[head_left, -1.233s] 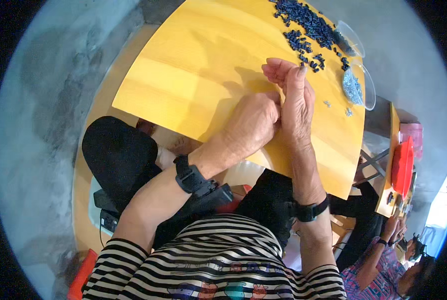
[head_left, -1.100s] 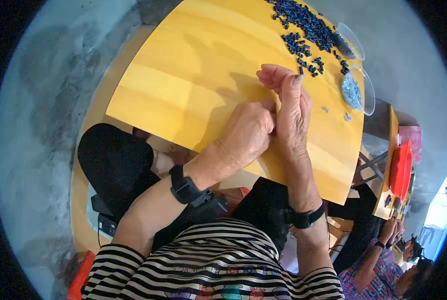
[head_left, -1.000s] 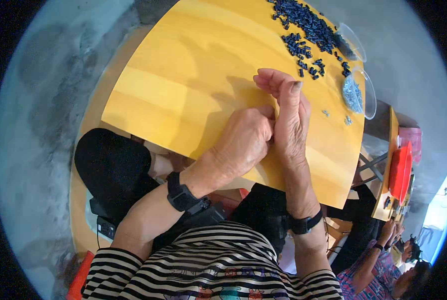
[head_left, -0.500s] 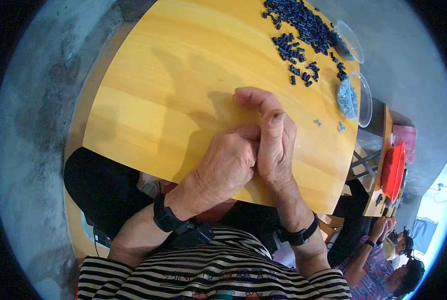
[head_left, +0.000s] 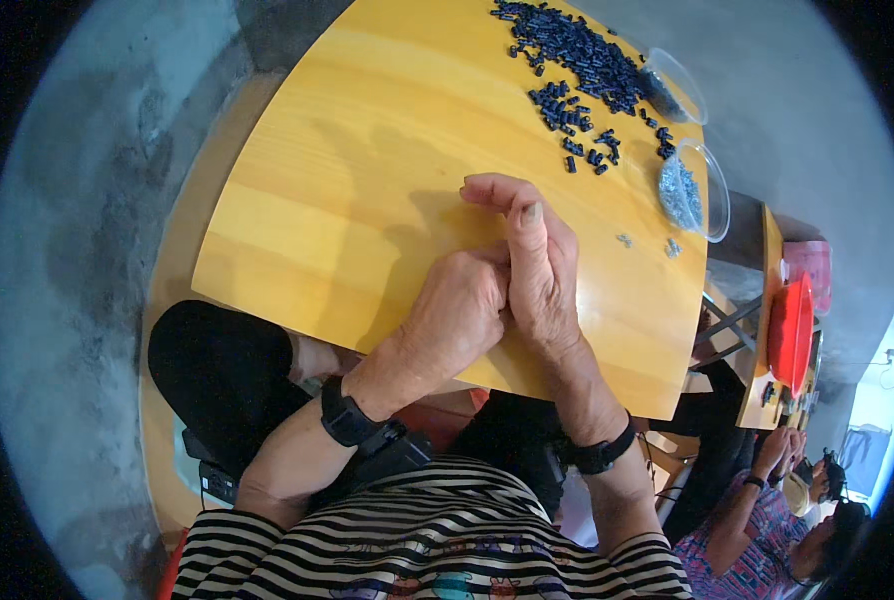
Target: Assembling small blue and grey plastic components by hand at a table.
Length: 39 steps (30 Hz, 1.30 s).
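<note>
My left hand [head_left: 455,305] is closed, its knuckles up, and presses against the palm side of my right hand [head_left: 544,275]. Its fingertips are hidden between the two hands, so I cannot make out what they hold, if anything. The right hand stands on edge with the thumb raised and the forefinger bent loosely to the left. I see nothing in its visible fingers. Both hands are over the near part of a yellow wooden table [head_left: 297,210]. Two little clusters of small clear pieces [head_left: 673,247] lie to their right.
A heap of small black cylindrical parts [head_left: 592,60] spreads over the far right of the table. Beside it are a clear tub with dark contents [head_left: 672,92] and another with small clear pieces [head_left: 692,190]. Farther right, a red basin [head_left: 790,335] stands near a seated person [head_left: 737,520].
The view has shifted slightly, so the table's far-right things appear a little farther left. My hands stay pressed together in nearly the same pose.
</note>
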{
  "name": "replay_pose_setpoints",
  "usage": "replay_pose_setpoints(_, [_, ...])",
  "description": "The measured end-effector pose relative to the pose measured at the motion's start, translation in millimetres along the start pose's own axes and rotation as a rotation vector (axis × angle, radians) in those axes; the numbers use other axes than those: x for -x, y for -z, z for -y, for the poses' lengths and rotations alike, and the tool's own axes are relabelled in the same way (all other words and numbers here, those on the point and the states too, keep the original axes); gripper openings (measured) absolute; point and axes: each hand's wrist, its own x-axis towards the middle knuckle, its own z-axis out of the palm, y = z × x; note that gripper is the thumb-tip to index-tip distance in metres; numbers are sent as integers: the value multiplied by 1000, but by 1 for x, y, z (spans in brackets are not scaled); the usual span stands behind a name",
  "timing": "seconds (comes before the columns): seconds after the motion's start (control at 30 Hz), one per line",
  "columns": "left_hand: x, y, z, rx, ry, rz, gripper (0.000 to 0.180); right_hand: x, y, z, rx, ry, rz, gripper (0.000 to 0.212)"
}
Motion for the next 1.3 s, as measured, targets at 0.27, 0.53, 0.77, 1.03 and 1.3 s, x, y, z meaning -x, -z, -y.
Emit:
replay_pose_setpoints(0.27, [-4,-2,4,-21,-34,-58,14,0,1,0,41,-63,57,63])
replay_pose_setpoints(0.53, [-2,-3,5,-19,45,-50,11,-3,1,-6,65,56,61,67])
replay_pose_setpoints(0.77, [-5,-5,-7,-45,48,-72,9,-1,8,-1,39,122,51,53])
replay_pose_setpoints(1.03, [0,-3,-10,38,38,52,6,48,53,34,125,188,-84,26])
replay_pose_setpoints(1.3, [7,8,-41,477,387,412,12,103,55,53,356,160,-58,41])
